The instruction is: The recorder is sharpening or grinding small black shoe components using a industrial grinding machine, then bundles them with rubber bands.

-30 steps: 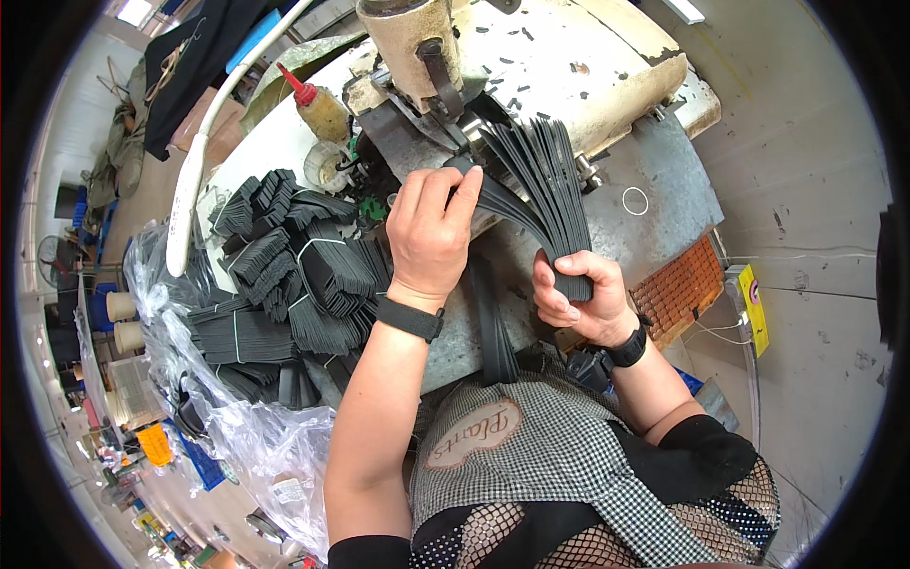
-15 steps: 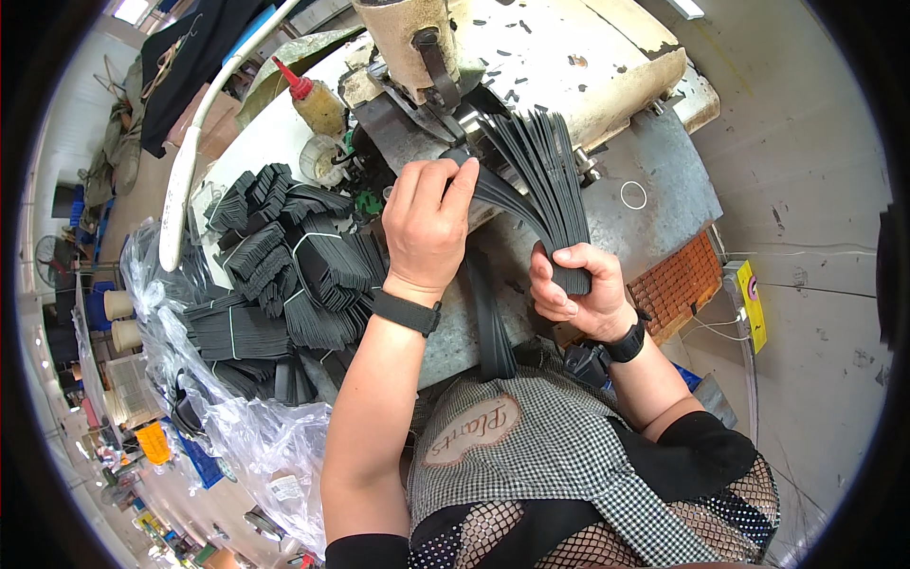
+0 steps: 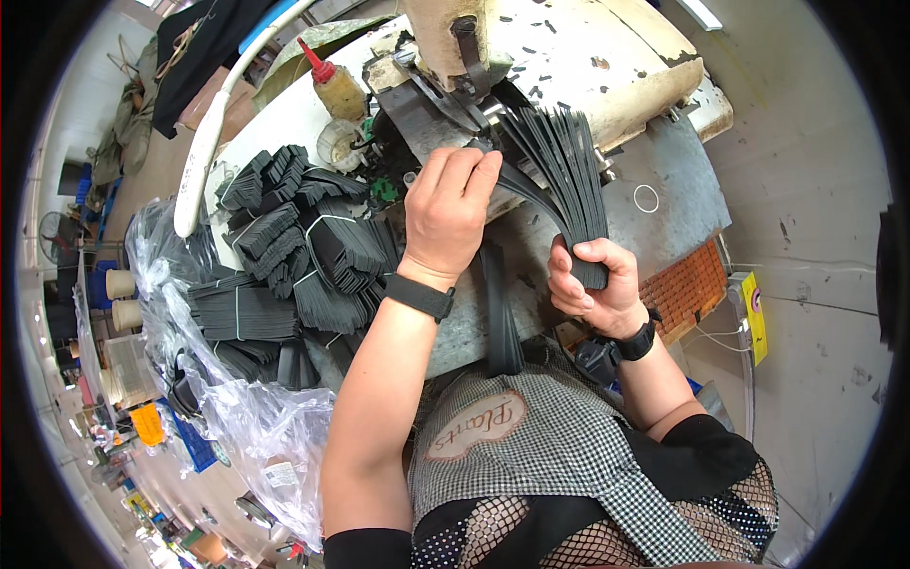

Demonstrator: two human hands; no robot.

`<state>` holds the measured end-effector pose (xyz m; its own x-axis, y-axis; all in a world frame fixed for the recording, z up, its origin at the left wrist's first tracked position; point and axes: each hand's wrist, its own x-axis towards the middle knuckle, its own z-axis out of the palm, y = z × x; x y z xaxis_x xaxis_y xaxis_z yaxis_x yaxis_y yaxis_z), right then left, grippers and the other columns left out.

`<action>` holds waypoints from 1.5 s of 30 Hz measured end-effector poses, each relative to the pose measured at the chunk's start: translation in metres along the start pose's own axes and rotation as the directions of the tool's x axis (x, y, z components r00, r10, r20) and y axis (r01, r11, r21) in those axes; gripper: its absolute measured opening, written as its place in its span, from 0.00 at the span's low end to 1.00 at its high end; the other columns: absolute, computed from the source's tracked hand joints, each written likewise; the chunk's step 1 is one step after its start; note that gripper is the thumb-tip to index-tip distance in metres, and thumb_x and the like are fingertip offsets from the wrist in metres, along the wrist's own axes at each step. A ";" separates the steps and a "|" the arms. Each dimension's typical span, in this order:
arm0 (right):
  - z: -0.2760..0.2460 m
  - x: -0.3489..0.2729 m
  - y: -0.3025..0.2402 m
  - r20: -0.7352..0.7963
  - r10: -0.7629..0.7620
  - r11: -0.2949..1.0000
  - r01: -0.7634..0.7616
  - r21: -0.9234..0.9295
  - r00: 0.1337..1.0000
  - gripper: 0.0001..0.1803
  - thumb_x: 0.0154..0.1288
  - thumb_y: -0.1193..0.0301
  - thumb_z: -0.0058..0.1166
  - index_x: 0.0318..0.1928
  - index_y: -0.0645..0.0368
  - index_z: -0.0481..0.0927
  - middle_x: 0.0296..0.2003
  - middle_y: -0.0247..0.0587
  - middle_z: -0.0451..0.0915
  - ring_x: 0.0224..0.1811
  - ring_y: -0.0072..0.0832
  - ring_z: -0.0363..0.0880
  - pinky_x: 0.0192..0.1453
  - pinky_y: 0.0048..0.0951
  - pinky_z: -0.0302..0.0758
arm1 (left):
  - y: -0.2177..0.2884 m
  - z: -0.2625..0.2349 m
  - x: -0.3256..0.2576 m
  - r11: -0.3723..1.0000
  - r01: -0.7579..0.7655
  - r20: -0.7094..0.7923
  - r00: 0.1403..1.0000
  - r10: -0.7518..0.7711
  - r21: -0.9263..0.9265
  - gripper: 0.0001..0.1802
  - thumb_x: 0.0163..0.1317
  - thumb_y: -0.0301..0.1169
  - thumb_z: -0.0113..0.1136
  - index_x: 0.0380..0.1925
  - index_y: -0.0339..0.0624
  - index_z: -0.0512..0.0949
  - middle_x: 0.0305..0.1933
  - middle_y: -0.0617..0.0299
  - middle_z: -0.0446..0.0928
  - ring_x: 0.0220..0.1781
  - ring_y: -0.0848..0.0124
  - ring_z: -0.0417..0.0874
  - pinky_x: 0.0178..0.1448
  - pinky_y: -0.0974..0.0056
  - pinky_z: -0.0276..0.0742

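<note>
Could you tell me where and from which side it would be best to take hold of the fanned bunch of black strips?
Probably at the narrow lower end, from below, where the right hand already pinches it. The black strips gather to one tight stack there and spread apart toward the machine, so one grip holds them all. The left hand works a single strip at the spread end.

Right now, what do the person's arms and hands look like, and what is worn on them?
Both forearms are bare, no gloves. The left hand has a plain black band at the wrist; the right hand has a black watch-like band. Black short sleeves end above the elbows.
</note>
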<state>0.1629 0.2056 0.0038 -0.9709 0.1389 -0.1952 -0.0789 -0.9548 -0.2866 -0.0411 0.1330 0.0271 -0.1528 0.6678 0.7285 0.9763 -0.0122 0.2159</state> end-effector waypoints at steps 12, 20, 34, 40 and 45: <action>0.000 -0.001 0.000 -0.002 -0.004 0.999 0.004 0.033 1.000 0.15 0.67 0.63 0.41 0.35 0.63 0.72 0.19 0.40 0.72 0.13 0.22 0.62 0.19 0.21 0.60 | 0.000 -0.004 0.004 0.998 -0.019 0.039 0.999 0.017 0.062 0.20 0.39 0.17 0.63 0.36 0.44 0.82 0.34 0.61 0.75 0.40 0.61 0.75 0.42 0.60 0.74; -0.002 -0.003 0.001 0.008 -0.005 0.999 0.005 0.041 1.000 0.15 0.67 0.63 0.41 0.35 0.63 0.73 0.20 0.40 0.72 0.13 0.22 0.62 0.19 0.22 0.60 | -0.002 -0.004 0.001 0.997 0.039 -0.015 0.999 -0.040 -0.068 0.15 0.43 0.16 0.63 0.34 0.40 0.82 0.36 0.59 0.78 0.41 0.59 0.79 0.44 0.60 0.77; -0.006 -0.002 0.010 0.009 0.037 0.996 -0.037 0.085 0.999 0.14 0.67 0.64 0.41 0.35 0.62 0.73 0.20 0.40 0.72 0.13 0.21 0.62 0.18 0.21 0.59 | -0.007 -0.006 -0.002 1.000 0.004 -0.057 0.998 -0.004 -0.006 0.14 0.46 0.17 0.66 0.34 0.43 0.84 0.32 0.62 0.79 0.35 0.65 0.80 0.39 0.65 0.78; -0.004 -0.002 0.012 0.003 0.034 0.996 -0.034 0.082 0.999 0.14 0.67 0.64 0.40 0.35 0.62 0.73 0.20 0.40 0.72 0.13 0.21 0.61 0.18 0.21 0.59 | -0.003 -0.007 -0.001 1.000 0.001 -0.039 0.999 -0.001 0.005 0.15 0.44 0.16 0.65 0.34 0.42 0.84 0.32 0.62 0.77 0.36 0.64 0.79 0.39 0.64 0.77; -0.001 0.003 0.011 0.029 0.017 0.997 -0.019 0.077 0.999 0.14 0.67 0.64 0.40 0.35 0.62 0.73 0.20 0.40 0.72 0.13 0.21 0.61 0.18 0.21 0.59 | -0.003 -0.008 0.001 0.999 0.028 0.008 1.000 -0.028 0.038 0.14 0.45 0.17 0.64 0.35 0.42 0.84 0.33 0.62 0.78 0.38 0.64 0.79 0.41 0.63 0.76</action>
<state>0.1596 0.1955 -0.0010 -0.9782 0.1148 -0.1729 -0.0773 -0.9747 -0.2099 -0.0452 0.1282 0.0323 -0.1791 0.6734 0.7173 0.9769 0.0351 0.2110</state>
